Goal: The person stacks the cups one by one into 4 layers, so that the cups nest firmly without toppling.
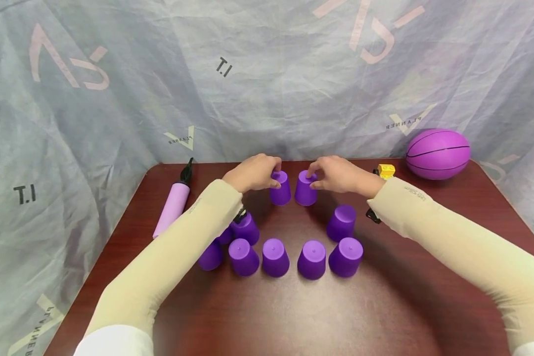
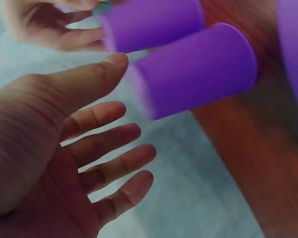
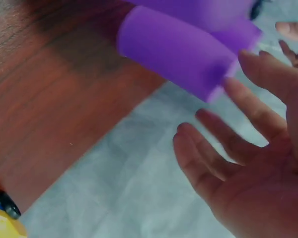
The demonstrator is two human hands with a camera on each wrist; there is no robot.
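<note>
Head: left purple cup and right purple cup upside down, side by side, near far edge of counter. Left hand and right hand at their tops. More cups nearer.
Left wrist: fingers extended, spread.
Right wrist: fingers likewise spread, gripping nothing.

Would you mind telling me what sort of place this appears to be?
Perhaps a makeshift recording space: a creased grey sheet printed with lettering hangs behind a table set with upside-down purple cups.
</note>
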